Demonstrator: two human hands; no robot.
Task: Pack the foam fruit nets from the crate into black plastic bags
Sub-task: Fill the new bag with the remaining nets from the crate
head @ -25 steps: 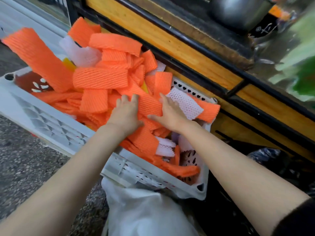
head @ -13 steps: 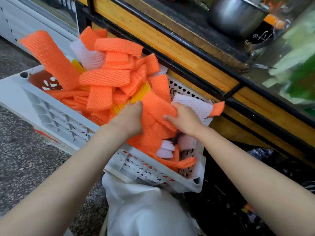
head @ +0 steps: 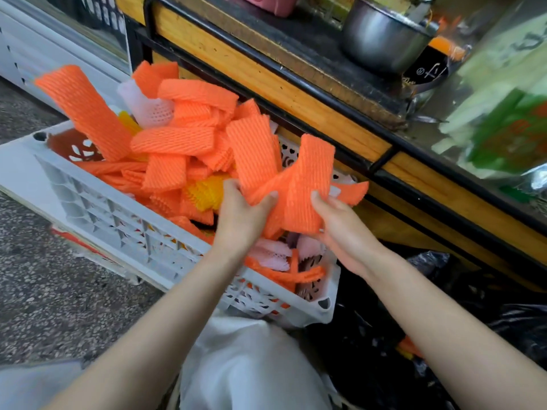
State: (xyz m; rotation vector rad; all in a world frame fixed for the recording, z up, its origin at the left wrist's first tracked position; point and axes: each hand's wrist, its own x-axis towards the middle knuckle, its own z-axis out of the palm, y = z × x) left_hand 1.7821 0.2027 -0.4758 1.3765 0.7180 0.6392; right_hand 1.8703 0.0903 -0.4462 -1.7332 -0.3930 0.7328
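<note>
A white slatted crate (head: 118,216) holds a heap of foam fruit nets (head: 173,140), mostly orange with a few white and yellow ones. Above the crate's right end, both my hands grip one bunch of orange nets (head: 291,184). My left hand (head: 242,217) clutches the bunch from the left with its thumb on top. My right hand (head: 340,223) holds it from the right, fingers under it. A black plastic bag (head: 461,321) lies open at the lower right, with a bit of orange showing inside.
A wooden counter with black trim (head: 296,87) runs behind the crate, and a steel pot (head: 381,39) stands on it. A white sack (head: 251,365) sits below the crate. Speckled floor (head: 44,291) lies to the left.
Both hands have closed on a bunch of orange nets and lifted it up and right, off the heap. A yellow net has come into view beneath.
</note>
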